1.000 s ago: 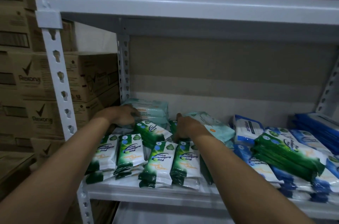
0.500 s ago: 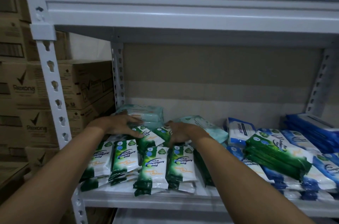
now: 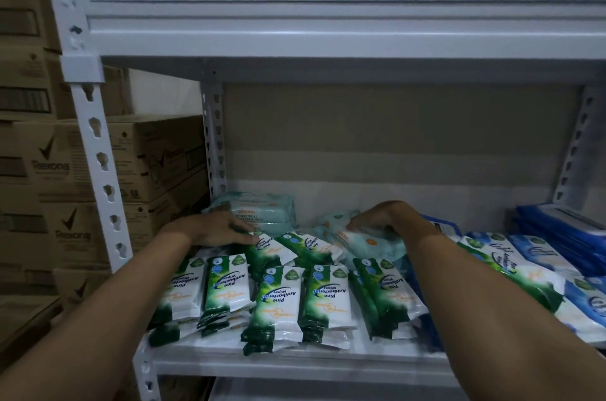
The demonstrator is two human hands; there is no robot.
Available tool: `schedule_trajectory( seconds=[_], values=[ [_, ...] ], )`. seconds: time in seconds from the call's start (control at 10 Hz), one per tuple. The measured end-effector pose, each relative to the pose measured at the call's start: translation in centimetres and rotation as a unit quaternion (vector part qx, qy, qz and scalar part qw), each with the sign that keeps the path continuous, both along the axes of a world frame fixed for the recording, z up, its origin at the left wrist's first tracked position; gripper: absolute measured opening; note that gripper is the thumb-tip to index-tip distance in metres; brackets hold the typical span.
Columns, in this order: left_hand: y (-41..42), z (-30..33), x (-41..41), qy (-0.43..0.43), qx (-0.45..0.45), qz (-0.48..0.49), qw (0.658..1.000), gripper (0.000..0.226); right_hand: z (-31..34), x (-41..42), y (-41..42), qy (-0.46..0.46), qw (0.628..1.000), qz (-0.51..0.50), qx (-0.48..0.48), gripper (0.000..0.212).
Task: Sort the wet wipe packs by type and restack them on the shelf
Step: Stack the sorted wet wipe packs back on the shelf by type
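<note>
Fingers of the right hand (image 3: 390, 220) curl down onto a pale mint wipe pack (image 3: 364, 241) behind the green Pine Antibacterial packs (image 3: 282, 299) on the shelf (image 3: 295, 364); the left hand (image 3: 216, 230) lies flat, fingers straight, on a green pack (image 3: 269, 248).

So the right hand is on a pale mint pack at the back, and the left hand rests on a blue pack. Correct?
Not quite. The head view shows the left hand resting on a green pine pack, not a blue one. The right hand is indeed on the pale mint pack at the back.
</note>
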State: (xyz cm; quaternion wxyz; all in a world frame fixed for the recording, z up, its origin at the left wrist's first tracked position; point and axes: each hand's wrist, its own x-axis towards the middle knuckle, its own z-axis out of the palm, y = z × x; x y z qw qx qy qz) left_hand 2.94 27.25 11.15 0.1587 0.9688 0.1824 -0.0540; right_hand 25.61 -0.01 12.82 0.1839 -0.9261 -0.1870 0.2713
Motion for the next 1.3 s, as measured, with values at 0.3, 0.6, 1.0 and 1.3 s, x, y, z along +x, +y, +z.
schedule_trajectory(
  seconds=[0.3,0.6,1.0,1.3],
  values=[
    [-0.2,-0.6,2.6,-0.04,0.044,0.079,0.995,0.073,0.7,1.2,0.6,0.041,0.999,-0.003,-0.01,0.104],
    [0.3,-1.1,4.9,0.042,0.106,0.095,0.989,0.07,2.4,0.3,3.6,-0.032,0.998,0.057,-0.023,0.095],
    [-1.5,0.8,4.9,0.053,0.087,0.12,0.988,0.069,-0.8,-0.8,7.1,-0.061,0.83,-0.325,0.45,0.112],
    [-1.7,0.8,4.8,0.05,0.091,0.122,0.987,0.067,-6.0,0.9,10.1,0.238,0.598,-0.475,0.601,0.08]
  ],
)
